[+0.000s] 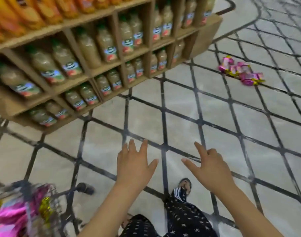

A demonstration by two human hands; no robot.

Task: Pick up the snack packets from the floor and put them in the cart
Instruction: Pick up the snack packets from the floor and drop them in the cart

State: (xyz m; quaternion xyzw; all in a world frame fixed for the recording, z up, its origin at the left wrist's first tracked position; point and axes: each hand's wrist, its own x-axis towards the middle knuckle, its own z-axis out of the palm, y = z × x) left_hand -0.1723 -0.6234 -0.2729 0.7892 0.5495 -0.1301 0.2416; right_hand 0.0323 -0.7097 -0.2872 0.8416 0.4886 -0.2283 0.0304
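Open floor [206,106] right of shelf [98,71]

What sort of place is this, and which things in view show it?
Probably a shop or supermarket aisle: wooden shelves stocked with rows of juice bottles, a wire cart, and snack packets on the floor.

I see both hands held out, apart from each other, over the tiled floor [180,103] in front of the wooden shelf [208,29] stocked with juice bottles [105,47]. The left hand [134,166] spreads straight fingers. The right hand [209,170] extends thumb and forefinger, its other fingers bent. Neither holds anything. Pink snack packets [240,71] lie clustered on the floor just past the shelf's right end. The cart [60,193], blurred, stands in front of the shelf's left end with pink packets [11,218] inside. A sandalled foot [185,185] is planted in front of the shelf, below the hands.
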